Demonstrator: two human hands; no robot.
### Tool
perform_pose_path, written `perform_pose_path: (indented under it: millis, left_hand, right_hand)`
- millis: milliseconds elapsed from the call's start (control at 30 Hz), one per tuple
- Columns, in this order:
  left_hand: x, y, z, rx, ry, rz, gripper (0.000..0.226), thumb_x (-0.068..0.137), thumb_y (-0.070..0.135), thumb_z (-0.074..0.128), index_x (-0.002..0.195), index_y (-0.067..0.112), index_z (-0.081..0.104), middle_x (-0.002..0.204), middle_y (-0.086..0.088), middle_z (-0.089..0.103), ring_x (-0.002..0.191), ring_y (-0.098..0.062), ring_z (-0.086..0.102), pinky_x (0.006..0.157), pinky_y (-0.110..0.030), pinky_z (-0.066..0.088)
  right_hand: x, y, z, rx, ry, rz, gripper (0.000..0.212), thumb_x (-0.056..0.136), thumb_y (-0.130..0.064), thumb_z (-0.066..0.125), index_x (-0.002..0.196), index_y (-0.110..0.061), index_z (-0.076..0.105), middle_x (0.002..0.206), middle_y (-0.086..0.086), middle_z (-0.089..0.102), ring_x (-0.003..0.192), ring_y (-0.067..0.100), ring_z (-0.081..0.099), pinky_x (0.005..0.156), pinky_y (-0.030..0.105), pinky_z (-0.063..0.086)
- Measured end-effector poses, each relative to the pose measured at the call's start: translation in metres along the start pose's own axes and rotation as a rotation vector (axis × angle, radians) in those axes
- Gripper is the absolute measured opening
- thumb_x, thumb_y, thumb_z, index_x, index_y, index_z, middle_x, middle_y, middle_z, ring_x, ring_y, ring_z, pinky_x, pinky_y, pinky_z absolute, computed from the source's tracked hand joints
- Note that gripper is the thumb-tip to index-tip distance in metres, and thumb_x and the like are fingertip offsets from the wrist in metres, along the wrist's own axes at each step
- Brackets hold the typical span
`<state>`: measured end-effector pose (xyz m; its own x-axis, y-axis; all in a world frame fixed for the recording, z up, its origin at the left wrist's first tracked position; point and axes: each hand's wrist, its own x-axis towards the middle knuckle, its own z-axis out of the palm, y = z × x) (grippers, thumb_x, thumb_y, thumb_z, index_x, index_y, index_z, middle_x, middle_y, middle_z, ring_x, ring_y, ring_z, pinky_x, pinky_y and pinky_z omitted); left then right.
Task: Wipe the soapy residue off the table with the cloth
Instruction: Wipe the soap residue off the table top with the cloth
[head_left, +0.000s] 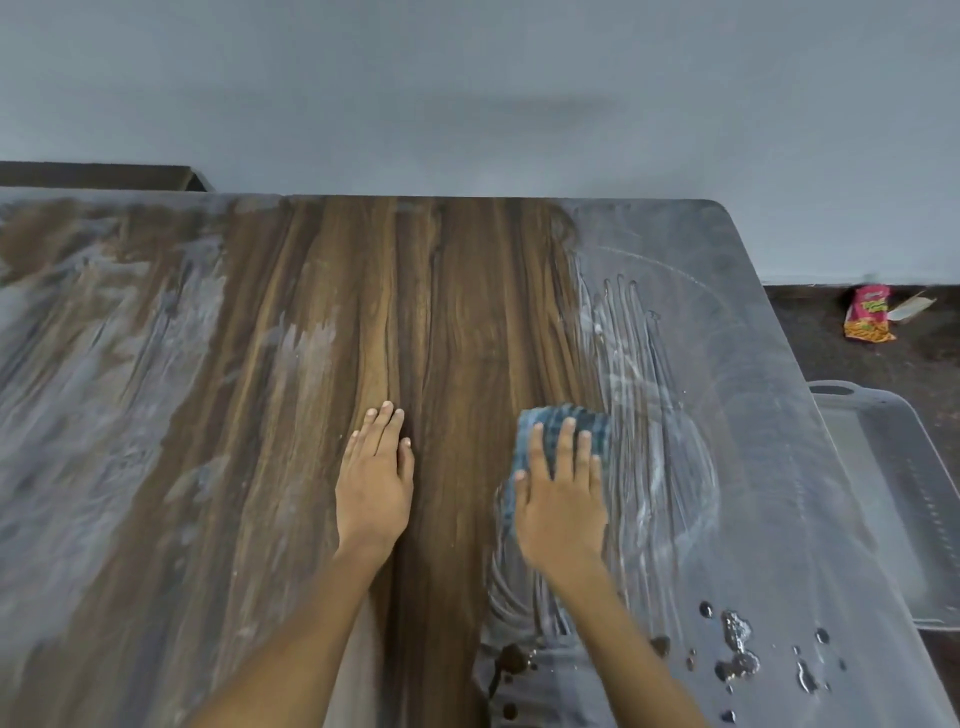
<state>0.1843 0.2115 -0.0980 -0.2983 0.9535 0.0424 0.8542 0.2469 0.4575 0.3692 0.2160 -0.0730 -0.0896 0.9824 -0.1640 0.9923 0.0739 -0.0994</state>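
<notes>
A wood-grain table fills the view. Whitish soapy residue covers its right part in curved streaks, and more residue smears the left part. The middle strip shows bare brown wood. My right hand presses flat on a blue checked cloth at the edge between the bare strip and the right-hand residue. The cloth sticks out past my fingertips and at my thumb side. My left hand lies flat on the bare wood, fingers together, holding nothing.
Water drops and small puddles sit near the table's front right corner. A grey plastic tray stands beside the right edge, lower down. A red snack packet lies on the dark floor. A grey wall runs behind the table.
</notes>
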Motion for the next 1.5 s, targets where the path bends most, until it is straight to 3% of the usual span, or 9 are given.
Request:
perform_pose_path:
  millis: [100, 200, 500, 600, 700, 900, 1167, 1267, 1500]
  left_hand:
    - [-0.002, 0.002, 0.001, -0.012, 0.007, -0.004, 0.041, 0.099, 0.021, 0.037, 0.138, 0.011, 0.042, 0.147, -0.001, 0.036, 0.140, -0.013, 0.024, 0.115, -0.030, 0.016]
    - [-0.009, 0.002, 0.000, -0.020, 0.012, -0.006, 0.041, 0.099, 0.020, 0.037, 0.138, 0.010, 0.042, 0.147, -0.002, 0.037, 0.140, -0.013, 0.024, 0.116, -0.031, 0.018]
    - [-0.049, -0.004, -0.005, -0.022, -0.006, 0.012, 0.042, 0.099, 0.021, 0.036, 0.139, 0.010, 0.039, 0.149, -0.002, 0.034, 0.141, -0.014, 0.022, 0.117, -0.031, 0.015]
    - [-0.068, -0.010, -0.007, -0.017, -0.022, 0.035, 0.043, 0.099, 0.022, 0.036, 0.140, 0.010, 0.038, 0.149, -0.003, 0.033, 0.141, -0.015, 0.022, 0.116, -0.032, 0.014]
    - [-0.094, -0.016, -0.011, 0.006, -0.036, 0.061, 0.044, 0.099, 0.024, 0.036, 0.141, 0.011, 0.037, 0.150, -0.003, 0.033, 0.141, -0.015, 0.021, 0.116, -0.032, 0.014]
    - [-0.140, -0.028, -0.018, 0.002, -0.066, 0.083, 0.046, 0.099, 0.026, 0.036, 0.142, 0.012, 0.035, 0.151, 0.000, 0.029, 0.142, -0.013, 0.017, 0.117, -0.031, 0.014]
    - [-0.178, -0.042, -0.026, 0.006, -0.090, 0.098, 0.047, 0.100, 0.029, 0.033, 0.143, 0.012, 0.032, 0.152, 0.001, 0.026, 0.142, -0.011, 0.014, 0.116, -0.029, 0.010]
    - [-0.189, -0.043, -0.029, 0.021, -0.096, 0.095, 0.057, 0.095, 0.041, 0.018, 0.143, 0.013, 0.033, 0.152, 0.001, 0.027, 0.142, -0.012, 0.015, 0.116, -0.029, 0.011]
    - [-0.195, -0.045, -0.031, 0.003, -0.111, 0.100, 0.047, 0.099, 0.028, 0.033, 0.144, 0.013, 0.030, 0.153, 0.000, 0.024, 0.143, -0.015, 0.013, 0.116, -0.031, 0.009]
  right_hand:
    - [-0.012, -0.018, 0.004, 0.036, -0.092, -0.244, 0.054, 0.091, -0.036, 0.028, 0.138, -0.019, 0.049, 0.143, 0.015, 0.044, 0.131, 0.033, 0.043, 0.104, 0.048, 0.034]
    - [0.016, -0.008, -0.007, -0.060, -0.121, -0.515, 0.062, 0.091, -0.046, 0.008, 0.149, -0.027, 0.025, 0.156, 0.009, 0.019, 0.144, 0.028, 0.019, 0.116, 0.040, 0.013]
    - [-0.022, 0.023, -0.002, 0.027, -0.055, 0.045, 0.055, 0.102, -0.038, 0.013, 0.150, -0.024, -0.009, 0.157, 0.011, -0.014, 0.145, 0.029, -0.010, 0.116, 0.039, -0.006]
    - [-0.070, -0.014, 0.012, 0.043, -0.055, -0.100, 0.052, 0.101, -0.038, 0.012, 0.146, -0.026, -0.010, 0.153, 0.010, -0.014, 0.143, 0.028, -0.011, 0.113, 0.040, -0.008]
    - [-0.086, -0.042, 0.016, 0.055, -0.061, -0.301, 0.053, 0.094, -0.036, 0.025, 0.143, -0.026, 0.040, 0.150, 0.012, 0.033, 0.138, 0.030, 0.033, 0.111, 0.043, 0.027]
    - [-0.044, -0.001, -0.009, -0.085, -0.157, -0.226, 0.054, 0.101, -0.044, 0.010, 0.150, -0.028, -0.007, 0.157, 0.004, -0.015, 0.145, 0.023, -0.010, 0.119, 0.041, -0.002]
    - [-0.111, 0.009, 0.011, -0.038, -0.167, -0.050, 0.054, 0.102, -0.039, 0.008, 0.151, -0.023, -0.010, 0.158, 0.009, -0.014, 0.145, 0.028, -0.012, 0.118, 0.043, -0.006]
    - [-0.140, -0.019, 0.019, -0.080, -0.171, -0.138, 0.062, 0.091, -0.044, -0.014, 0.149, -0.024, -0.013, 0.156, 0.009, -0.019, 0.144, 0.029, -0.016, 0.115, 0.043, -0.009]
    - [-0.122, -0.020, 0.014, -0.084, -0.219, -0.526, 0.055, 0.099, -0.047, 0.008, 0.151, -0.030, 0.004, 0.159, 0.003, -0.007, 0.146, 0.022, -0.008, 0.116, 0.036, -0.008]
